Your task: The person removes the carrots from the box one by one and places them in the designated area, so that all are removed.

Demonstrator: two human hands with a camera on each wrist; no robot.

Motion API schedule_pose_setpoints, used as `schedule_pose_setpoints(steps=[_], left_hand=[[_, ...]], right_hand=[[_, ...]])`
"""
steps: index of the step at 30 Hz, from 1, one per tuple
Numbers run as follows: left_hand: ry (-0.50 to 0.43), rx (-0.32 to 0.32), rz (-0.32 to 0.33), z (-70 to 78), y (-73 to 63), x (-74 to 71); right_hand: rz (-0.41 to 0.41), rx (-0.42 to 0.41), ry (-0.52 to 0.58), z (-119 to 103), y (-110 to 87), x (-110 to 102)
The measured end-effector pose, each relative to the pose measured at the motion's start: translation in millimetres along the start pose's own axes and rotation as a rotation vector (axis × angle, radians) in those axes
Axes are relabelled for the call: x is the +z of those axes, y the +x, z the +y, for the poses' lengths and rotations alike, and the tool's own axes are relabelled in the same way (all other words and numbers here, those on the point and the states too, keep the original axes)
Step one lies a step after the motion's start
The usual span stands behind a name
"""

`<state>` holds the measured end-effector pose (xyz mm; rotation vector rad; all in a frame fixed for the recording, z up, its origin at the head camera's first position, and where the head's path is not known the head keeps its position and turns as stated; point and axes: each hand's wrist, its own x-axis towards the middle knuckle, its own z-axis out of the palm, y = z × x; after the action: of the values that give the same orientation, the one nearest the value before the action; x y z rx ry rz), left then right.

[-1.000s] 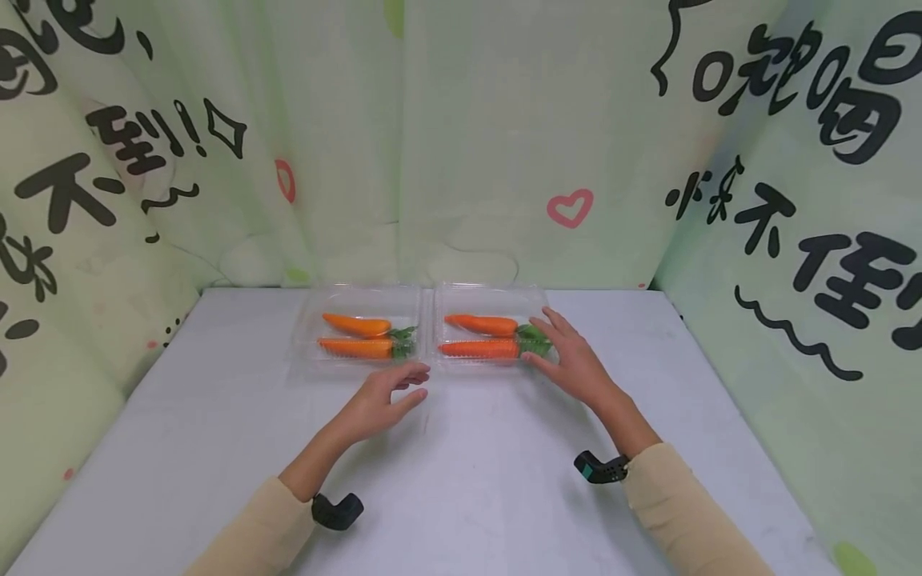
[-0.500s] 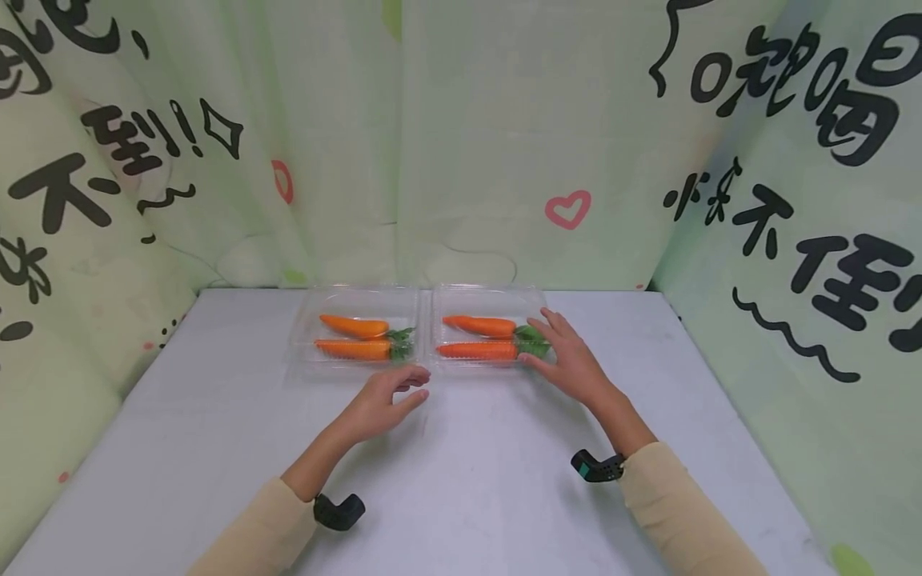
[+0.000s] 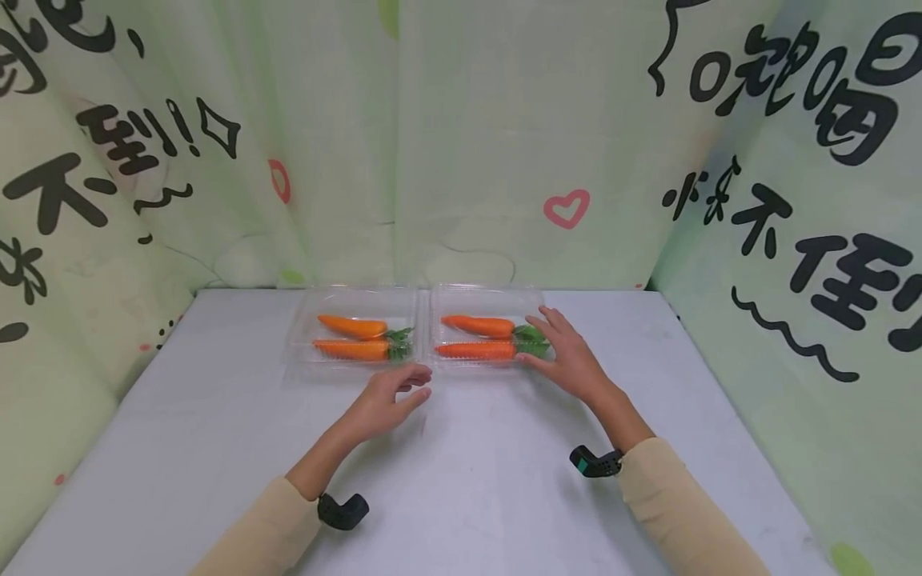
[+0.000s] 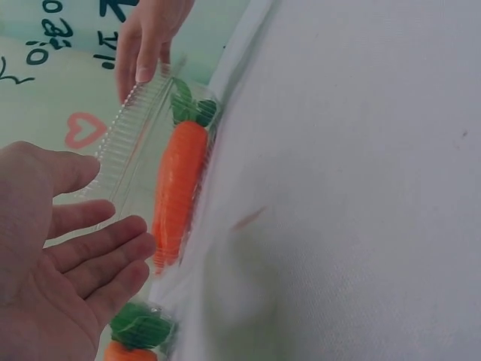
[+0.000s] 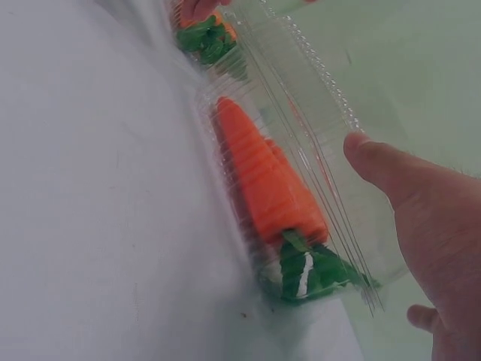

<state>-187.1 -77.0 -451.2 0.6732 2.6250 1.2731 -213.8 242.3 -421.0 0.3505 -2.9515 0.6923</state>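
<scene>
Two clear plastic clamshell boxes stand side by side at the back of the table. In the left box (image 3: 367, 300) lie an upper carrot (image 3: 353, 327) and a lower carrot (image 3: 349, 350), green tops to the right. The right box (image 3: 490, 301) holds another pair, a back carrot (image 3: 477, 326) and a front carrot (image 3: 474, 351). My right hand (image 3: 574, 362), fingers spread, is at the right box's right end; whether it touches is unclear. Just in front of the gap between the boxes, my left hand (image 3: 384, 402) hovers with relaxed fingers, holding nothing.
A white cloth covers the table (image 3: 468, 480). Behind and on both sides hangs a pale green printed curtain (image 3: 475, 144). Each wrist wears a black camera, one on the left (image 3: 343, 512) and one on the right (image 3: 595, 462).
</scene>
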Motion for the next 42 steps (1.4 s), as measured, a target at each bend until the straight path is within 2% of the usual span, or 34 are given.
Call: schedule_pose_setpoints(steps=[11, 22, 42], left_hand=[[-0.015, -0.038, -0.020, 0.7, -0.9, 1.9], [-0.047, -0.032, -0.044, -5.3, 0.8, 4.7], [-0.068, -0.025, -0.048, -11.9, 2.4, 7.5]], right_hand=[[-0.004, 0.018, -0.029, -3.3, 7.0, 1.2], [0.003, -0.006, -0.059, -2.2, 12.4, 2.0], [-0.008, 0.009, -0.084, -0.7, 18.0, 7.2]])
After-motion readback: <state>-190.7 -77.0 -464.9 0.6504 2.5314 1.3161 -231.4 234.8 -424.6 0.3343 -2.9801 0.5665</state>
